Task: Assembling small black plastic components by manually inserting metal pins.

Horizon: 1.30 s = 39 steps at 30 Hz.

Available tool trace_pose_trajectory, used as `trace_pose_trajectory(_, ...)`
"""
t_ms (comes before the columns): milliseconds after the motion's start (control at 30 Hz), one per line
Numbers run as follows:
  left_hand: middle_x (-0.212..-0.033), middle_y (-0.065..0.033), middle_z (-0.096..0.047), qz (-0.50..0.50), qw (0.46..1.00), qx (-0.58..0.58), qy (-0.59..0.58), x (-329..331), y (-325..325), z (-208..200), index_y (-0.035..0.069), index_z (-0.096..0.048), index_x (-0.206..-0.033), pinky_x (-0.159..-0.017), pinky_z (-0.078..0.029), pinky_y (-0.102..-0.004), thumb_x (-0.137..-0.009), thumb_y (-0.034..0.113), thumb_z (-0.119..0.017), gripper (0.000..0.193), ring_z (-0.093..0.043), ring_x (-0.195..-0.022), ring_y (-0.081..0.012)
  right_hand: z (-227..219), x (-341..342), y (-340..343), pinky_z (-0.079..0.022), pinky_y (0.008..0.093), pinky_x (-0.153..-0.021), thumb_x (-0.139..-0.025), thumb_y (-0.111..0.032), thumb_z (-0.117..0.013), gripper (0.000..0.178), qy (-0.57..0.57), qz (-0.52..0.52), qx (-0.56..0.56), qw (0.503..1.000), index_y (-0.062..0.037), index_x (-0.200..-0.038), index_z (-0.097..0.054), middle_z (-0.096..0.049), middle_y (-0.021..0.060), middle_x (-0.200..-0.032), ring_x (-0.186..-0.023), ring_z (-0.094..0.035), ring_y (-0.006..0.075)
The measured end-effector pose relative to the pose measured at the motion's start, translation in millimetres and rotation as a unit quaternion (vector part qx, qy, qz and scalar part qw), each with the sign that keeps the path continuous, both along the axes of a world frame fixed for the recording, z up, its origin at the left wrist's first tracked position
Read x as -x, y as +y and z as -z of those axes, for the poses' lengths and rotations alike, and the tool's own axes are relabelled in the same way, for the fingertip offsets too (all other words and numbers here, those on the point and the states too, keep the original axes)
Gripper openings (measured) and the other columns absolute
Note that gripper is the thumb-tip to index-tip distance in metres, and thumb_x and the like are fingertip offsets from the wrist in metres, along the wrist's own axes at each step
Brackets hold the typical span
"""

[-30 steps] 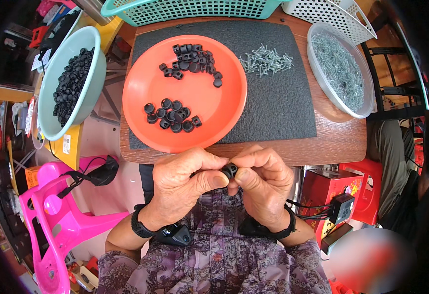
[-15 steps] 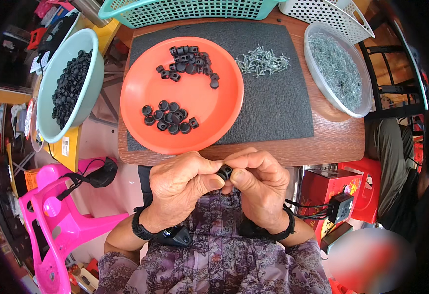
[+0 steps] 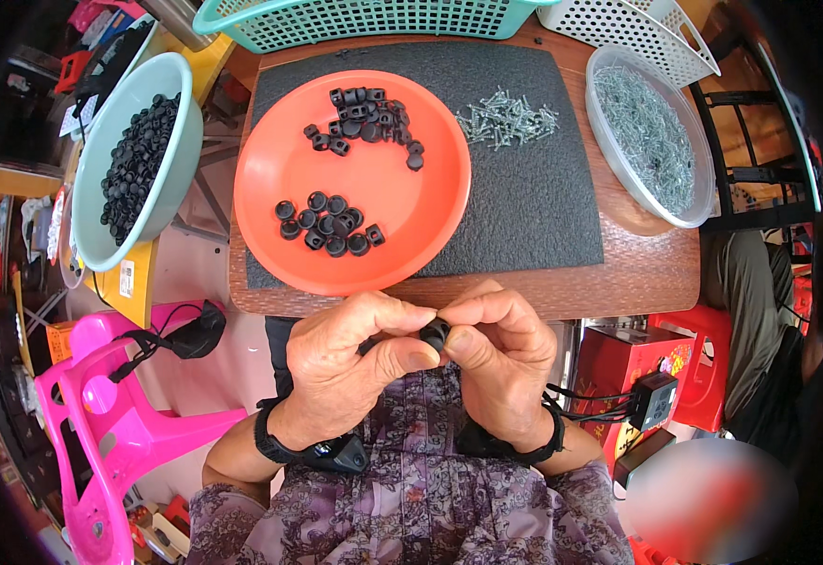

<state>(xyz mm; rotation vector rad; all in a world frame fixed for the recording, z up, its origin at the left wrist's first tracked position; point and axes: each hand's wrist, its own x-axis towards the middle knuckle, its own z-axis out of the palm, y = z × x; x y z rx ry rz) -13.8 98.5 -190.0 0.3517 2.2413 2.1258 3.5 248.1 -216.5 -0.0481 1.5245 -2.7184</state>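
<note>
Both my hands meet at the table's front edge around a small black plastic cord lock (image 3: 437, 335). Thumb and fingertips of my left hand (image 3: 345, 344) pinch it from one side. My right hand (image 3: 501, 348) grips it from the other, partly covering it. Just beyond my fingers lies an orange round tray (image 3: 411, 212). Inside it are two groups of black plastic parts: one pile (image 3: 366, 118) at the far side, with side holes showing in some, and round cup-like pieces (image 3: 331, 226) nearer me.
Thin silver metal pieces (image 3: 507, 120) lie on a dark mat (image 3: 534, 207). A clear tub (image 3: 703, 188) of similar pieces stands at right. A pale green basin (image 3: 181, 141) of black parts is at left. Green (image 3: 364, 28) and white (image 3: 618, 38) baskets border the back; a pink stool (image 3: 138, 424) stands lower left.
The cord lock has turned between my fingertips, and my left thumb and fingers have shifted slightly right and spread a little apart. The tray contents look the same.
</note>
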Motion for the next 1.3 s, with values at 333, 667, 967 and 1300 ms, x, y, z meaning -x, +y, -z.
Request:
trace_pose_trajectory(333, -0.076, -0.0085, -0.065, -0.004, 0.999, 0.030, 0.010, -1.6, 3.6, 1.2, -0.003, -0.063, -0.091, -0.056, -0.047, -0.0230, -0.071, 0.015, -0.074, 0.029, -0.060, -0.064, -0.0121, 0.9, 1.8, 0.8, -0.048, 0.0222, -0.066, -0.085, 0.001, -0.058, 0.010, 0.030, 0.013, 0.013, 0.999, 0.0024, -0.095, -0.057, -0.055, 0.0065, -0.090, -0.074, -0.055, 0.0097)
trace_pose_trajectory(667, -0.071, -0.0073, -0.063, 0.011, 0.999, 0.030, 0.015, -2.4, 3.8, 5.8, -0.001, -0.063, -0.090, -0.054, -0.046, -0.0233, -0.071, 0.019, -0.074, 0.029, -0.060, -0.061, -0.0115, 2.3, 3.8, 3.9, -0.049, 0.0228, -0.065, -0.085, -0.003, -0.060, 0.009, 0.047, 0.003, 0.017, 0.999, 0.0024, -0.091, -0.056, -0.054, 0.0072, -0.086, -0.072, -0.056, 0.0106)
trace_pose_trajectory(967, -0.073, -0.0059, -0.064, 0.057, 0.994, -0.081, -0.044, 0.5, 1.5, 14.7, -0.001, -0.062, -0.089, -0.055, -0.048, -0.0228, -0.074, 0.017, -0.073, 0.026, -0.060, -0.064, -0.0099, 3.4, 1.1, 4.4, -0.048, 0.0220, -0.060, -0.086, -0.003, -0.059, 0.009, 0.035, -0.008, 0.026, 0.999, 0.0018, -0.092, -0.056, -0.053, 0.0062, -0.082, -0.069, -0.055, 0.0098)
trace_pose_trajectory(1300, -0.080, -0.0102, -0.064, 0.058, 0.979, -0.179, -0.085, 3.7, -4.4, 19.4, -0.004, -0.062, -0.091, -0.056, -0.051, -0.0227, -0.073, 0.010, -0.073, 0.025, -0.061, -0.067, -0.0110, -5.0, 2.6, 4.1, -0.048, 0.0214, -0.060, -0.086, -0.003, -0.058, 0.009, 0.085, 0.007, -0.068, 0.994, 0.0033, -0.093, -0.058, -0.054, 0.0077, -0.084, -0.068, -0.055, 0.0098)
